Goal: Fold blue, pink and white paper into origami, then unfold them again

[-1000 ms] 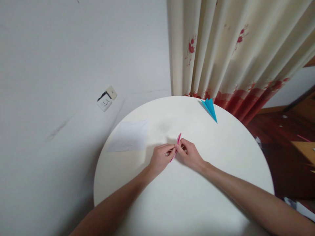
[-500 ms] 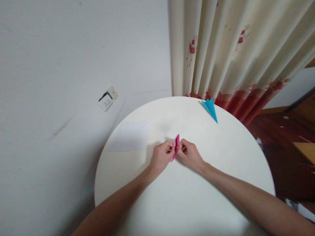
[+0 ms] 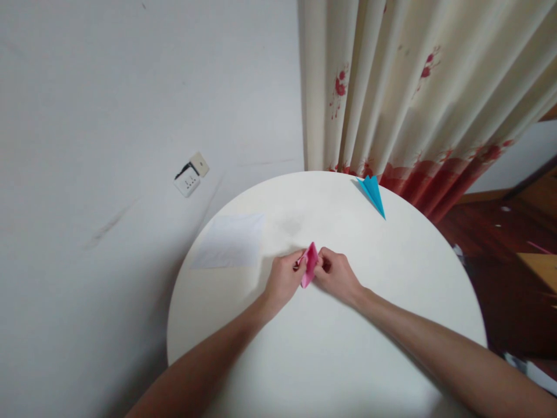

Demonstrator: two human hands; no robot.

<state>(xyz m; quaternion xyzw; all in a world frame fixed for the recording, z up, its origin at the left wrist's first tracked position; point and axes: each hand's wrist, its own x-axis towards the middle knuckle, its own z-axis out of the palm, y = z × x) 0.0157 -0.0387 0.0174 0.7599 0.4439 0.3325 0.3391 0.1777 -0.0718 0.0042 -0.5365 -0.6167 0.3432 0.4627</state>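
Hands [image 3: 310,274] pinch pink paper [image 3: 310,270].

A small folded pink paper [image 3: 309,267] stands tilted just above the round white table [image 3: 331,360]; it is narrow, creased lengthwise, pinched at both sides.

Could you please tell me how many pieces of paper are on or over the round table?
3: a pink folded paper held between both hands, a blue folded paper plane near the far edge, a flat white sheet at left.
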